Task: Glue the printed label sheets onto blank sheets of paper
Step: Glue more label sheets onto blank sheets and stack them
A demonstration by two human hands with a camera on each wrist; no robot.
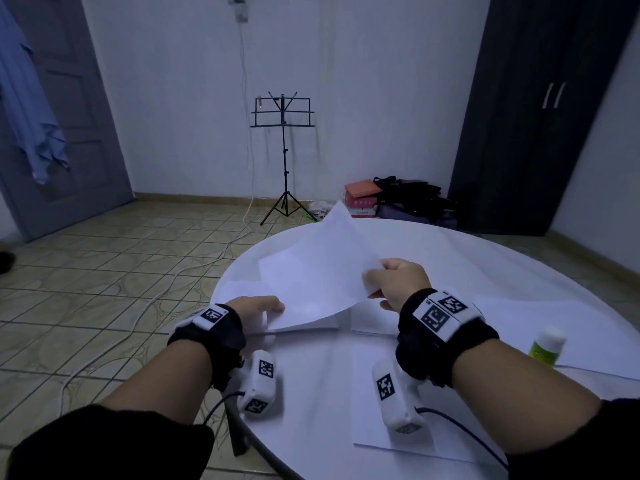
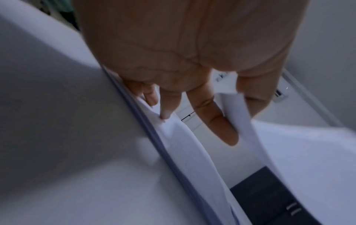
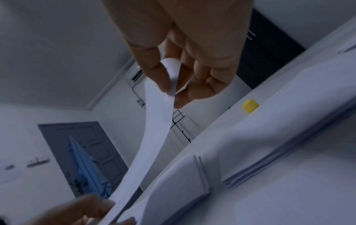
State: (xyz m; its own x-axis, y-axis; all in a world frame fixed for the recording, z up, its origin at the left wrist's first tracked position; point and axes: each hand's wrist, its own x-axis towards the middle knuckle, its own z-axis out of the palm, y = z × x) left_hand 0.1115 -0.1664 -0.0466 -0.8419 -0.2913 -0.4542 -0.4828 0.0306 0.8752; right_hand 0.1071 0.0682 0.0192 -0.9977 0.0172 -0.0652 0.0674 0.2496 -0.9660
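Observation:
A white sheet (image 1: 322, 268) is lifted, bowed and tilted, off a stack of paper (image 1: 311, 325) on the round white table (image 1: 311, 393). My left hand (image 1: 277, 308) holds its near left edge; in the left wrist view the thumb and forefinger of this hand (image 2: 240, 121) pinch the sheet (image 2: 300, 152) while the other fingers touch the stack (image 2: 179, 137). My right hand (image 1: 372, 282) pinches the sheet's right corner; the right wrist view shows this hand (image 3: 173, 94) with the thumb and fingers closed on the curled paper (image 3: 154, 129). No print shows on the sheet.
A green glue bottle (image 1: 547, 344) with a white cap stands at the right on a loose sheet (image 1: 588, 327). Another sheet (image 1: 374, 441) lies by the table's near edge. A small yellow object (image 3: 250, 105) sits far on the table. Beyond the table stands a music stand (image 1: 284, 116).

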